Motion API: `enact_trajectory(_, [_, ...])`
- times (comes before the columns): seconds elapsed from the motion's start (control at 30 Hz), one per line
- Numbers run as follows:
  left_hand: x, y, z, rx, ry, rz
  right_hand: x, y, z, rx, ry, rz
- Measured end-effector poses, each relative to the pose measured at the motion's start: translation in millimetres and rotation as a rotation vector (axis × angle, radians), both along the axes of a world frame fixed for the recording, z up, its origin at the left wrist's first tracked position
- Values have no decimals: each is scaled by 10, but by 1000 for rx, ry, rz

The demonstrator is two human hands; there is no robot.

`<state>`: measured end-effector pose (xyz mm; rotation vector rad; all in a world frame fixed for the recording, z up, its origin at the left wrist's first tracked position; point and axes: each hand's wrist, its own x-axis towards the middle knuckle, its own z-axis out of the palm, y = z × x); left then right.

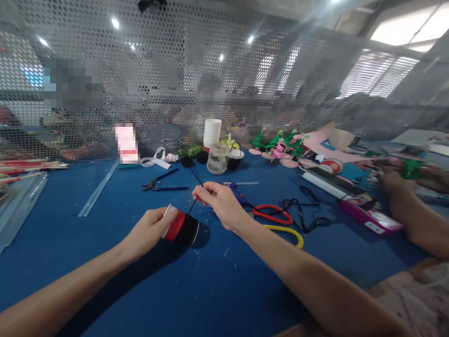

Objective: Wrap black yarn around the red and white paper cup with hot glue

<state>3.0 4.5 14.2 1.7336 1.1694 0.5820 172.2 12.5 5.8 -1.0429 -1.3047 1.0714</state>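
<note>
My left hand (149, 230) grips a paper cup (180, 228) by its white rim end. The cup lies tilted on its side, wrapped in a red band and a black band of yarn. Black yarn (193, 205) rises from the black band to my right hand (219, 201), whose thumb and fingers pinch it. Beyond the fingers the strand runs back toward a dark yarn ball (187, 162). Behind my right hand lies a blue glue gun (234, 191), partly hidden. Scissors with red and yellow handles (271, 213) rest beside my right wrist.
Blue-handled pliers (164, 180) lie ahead on the blue table. A clear jar (217, 159) and stacked white cups (212, 132) stand at the back. A black cord (304, 210) and a purple box (370, 217) are on the right, near another person's arm (407, 210). Clear glue sticks (98, 189) lie left.
</note>
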Motion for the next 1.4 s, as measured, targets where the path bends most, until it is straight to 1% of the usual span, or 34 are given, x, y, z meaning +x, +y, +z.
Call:
enact_trajectory(0.07, [2, -9, 5, 13, 17, -3, 4, -1, -3, 35, -37, -31])
enact_trajectory(0.17, [6, -31, 22, 36, 18, -47, 12, 8, -19, 61, -106, -67])
enact_trajectory(0.27, [7, -61, 42, 72, -2, -108, 16, 18, -35, 64, -171, -78])
enact_trajectory(0.33, [5, -79, 53, 103, -12, -123, 16, 17, -38, 66, -205, -73])
enact_trajectory(0.53, [-5, -110, 55, 148, -29, -120, 11, -1, -18, 58, -292, -64])
enact_trajectory(0.73, [-10, -140, 70, 154, -38, -83, 0, -14, -11, 68, -349, -47])
enact_trajectory(0.83, [-13, -154, 80, 166, -59, -102, -18, -31, -5, 60, -351, -15])
enact_trajectory(1.0, [-41, -163, 48, 207, -89, -143, -49, -66, 4, 17, -342, 41])
enact_trajectory(1.27, [-70, -184, 59, 253, -40, -128, -60, -94, -37, -24, -385, 79])
enact_trajectory(1.4, [-73, -185, 53, 265, -56, -111, -59, -86, -46, -4, -371, 85])
